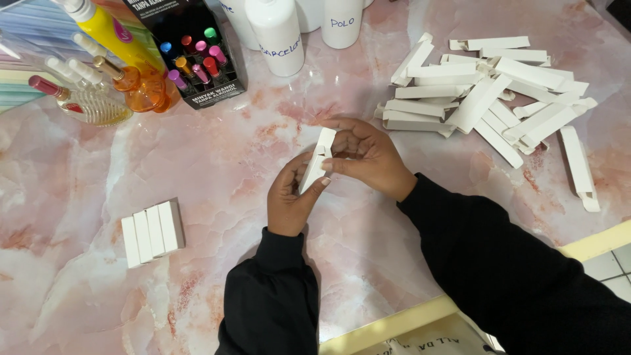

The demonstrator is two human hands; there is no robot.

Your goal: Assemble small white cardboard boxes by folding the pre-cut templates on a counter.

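We grip one small white carton point(317, 160) with both hands, left hand point(289, 197) and right hand point(368, 158), fingers closed around it; its contents cannot be seen.

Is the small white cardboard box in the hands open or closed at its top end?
Open: the small white cardboard box has its top flap standing up, untucked.

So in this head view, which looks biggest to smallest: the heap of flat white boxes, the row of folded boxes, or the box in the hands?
1. Heap of flat white boxes, far the largest.
2. Row of folded boxes.
3. Box in the hands, held by left hand and right hand.
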